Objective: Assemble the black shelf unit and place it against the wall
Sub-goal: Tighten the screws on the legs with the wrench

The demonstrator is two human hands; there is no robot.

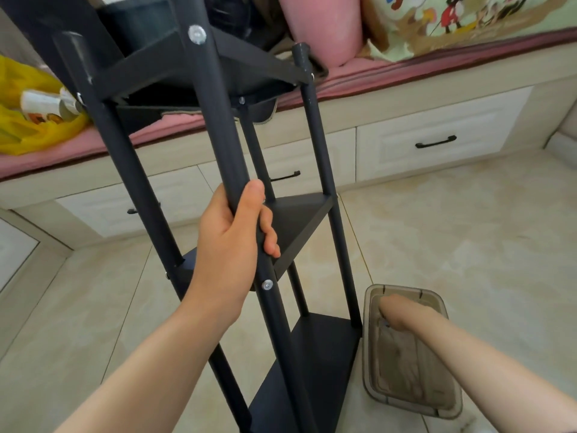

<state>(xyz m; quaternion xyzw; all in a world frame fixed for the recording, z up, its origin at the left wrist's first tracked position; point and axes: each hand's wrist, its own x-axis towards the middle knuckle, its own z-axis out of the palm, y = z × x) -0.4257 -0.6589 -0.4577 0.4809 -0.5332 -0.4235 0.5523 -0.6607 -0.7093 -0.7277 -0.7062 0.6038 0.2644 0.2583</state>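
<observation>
— Left grip point(231, 242), closest to the lens: what is it on?
— It's clamped round the front pole point(221, 120) of the black shelf unit point(175, 67). The thumb lies up along the tube and the fingers curl behind, just above a silver screw point(267, 285) and level with the unit's middle shelf point(299, 220).
— And the unit itself?
— It stands on the tiled floor point(468, 229), with three shelves fitted between its poles. Its top rises in front of the pink cushion point(406, 73) behind it.
— Right grip point(396, 310)?
— Down inside a smoky plastic tub point(406, 376) on the floor, just right of the unit's bottom shelf point(321, 348). Its fingers are blurred and hidden, so whether they are apart or together I cannot tell.
— Beyond the unit?
— White drawers point(437, 142) with black handles under the cushion, and a yellow bag point(31, 126) left of the unit's top.
</observation>
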